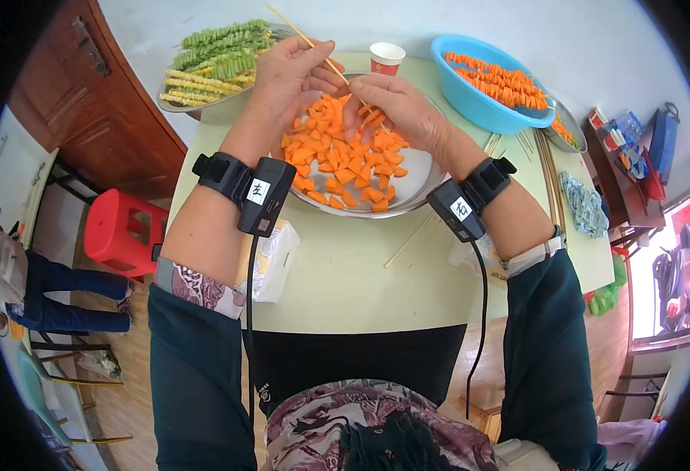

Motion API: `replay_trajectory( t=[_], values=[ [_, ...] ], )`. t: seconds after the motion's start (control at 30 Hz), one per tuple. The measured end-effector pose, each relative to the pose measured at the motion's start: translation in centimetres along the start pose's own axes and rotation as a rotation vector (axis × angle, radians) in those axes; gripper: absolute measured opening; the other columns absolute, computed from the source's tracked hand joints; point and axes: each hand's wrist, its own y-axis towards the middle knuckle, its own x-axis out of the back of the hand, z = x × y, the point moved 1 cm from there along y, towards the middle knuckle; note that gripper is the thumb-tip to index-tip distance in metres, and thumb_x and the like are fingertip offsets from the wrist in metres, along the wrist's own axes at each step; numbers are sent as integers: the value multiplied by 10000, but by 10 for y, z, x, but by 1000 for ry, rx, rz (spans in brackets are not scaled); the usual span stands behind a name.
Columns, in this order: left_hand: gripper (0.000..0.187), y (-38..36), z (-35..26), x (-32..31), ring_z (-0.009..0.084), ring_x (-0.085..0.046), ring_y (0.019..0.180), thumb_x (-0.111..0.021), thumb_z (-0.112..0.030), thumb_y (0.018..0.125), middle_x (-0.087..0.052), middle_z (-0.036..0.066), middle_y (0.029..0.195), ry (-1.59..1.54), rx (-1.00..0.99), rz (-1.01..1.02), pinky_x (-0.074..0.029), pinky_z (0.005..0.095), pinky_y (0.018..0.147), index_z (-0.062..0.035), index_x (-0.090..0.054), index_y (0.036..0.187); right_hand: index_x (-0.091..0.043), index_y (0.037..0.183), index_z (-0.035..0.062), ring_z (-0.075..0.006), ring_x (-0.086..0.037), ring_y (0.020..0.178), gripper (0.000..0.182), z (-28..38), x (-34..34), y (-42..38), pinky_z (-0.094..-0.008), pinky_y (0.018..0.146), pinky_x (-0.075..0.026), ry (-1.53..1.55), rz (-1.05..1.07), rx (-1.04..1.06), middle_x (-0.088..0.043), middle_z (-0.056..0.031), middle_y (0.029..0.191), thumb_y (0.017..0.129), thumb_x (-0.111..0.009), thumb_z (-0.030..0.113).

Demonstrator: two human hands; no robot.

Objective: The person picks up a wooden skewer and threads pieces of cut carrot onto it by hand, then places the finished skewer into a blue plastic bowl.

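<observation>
Two hands: we see our left hand and right hand both over the metal plate, near its far edge.
Left fingers: pinched shut on a thin bamboo skewer, which runs from upper left down toward our right hand.
Right fingers: curled closed around carrot pieces at the skewer's lower end; we cannot tell how many pieces they hold.
Metal plate: holds a loose pile of cut carrot chunks, sits mid tabletop right under both hands.
Blue bowl: far right of the plate, filled with finished carrot skewers.
Metal tray: far left, stacked with green and yellowish skewers; what they are made of is hard to tell.
Paper cup: red and white, beyond the plate between tray and bowl; contents not visible.
Spare sticks: bare skewers lying right of the plate; one more pokes out under the plate's near rim.
Wrist units: black strapped devices on both forearms, cables trailing down.
Hidden: skewer tip is covered by our right fingers; a second metal dish behind the blue bowl is mostly blocked; a white packet under our left forearm is partly covered.
Cut off: a person's legs at the left edge beside a red stool.
</observation>
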Motion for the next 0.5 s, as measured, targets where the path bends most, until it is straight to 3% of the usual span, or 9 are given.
replay_trajectory(
  t=[0.13,0.37,0.5],
  values=[
    [165,-1,-1,-2,120,-606,544,-598,-172,826,-617,116,715,20,-4,-19,-505,188,472,-23,-529,845,-519,1017,-29,-157,-591,621,284,3,-3,-1,-239,480,-474,-29,13,-5,-564,-91,704,890,-391,192],
    [166,-2,5,0,105,-598,534,-608,-172,820,-621,111,707,23,45,-101,-497,175,472,-24,-543,782,-516,1006,-56,-149,-579,562,292,11,-8,-2,-243,464,-468,-125,-9,-68,-554,-84,642,839,-366,129],
    [169,1,10,9,106,-596,530,-605,-168,821,-620,110,695,27,87,-68,-495,176,471,-16,-545,777,-460,1136,-56,-160,-603,618,380,11,-10,-2,-242,501,-484,-213,41,-95,-588,-106,694,828,-345,132]
  ],
)
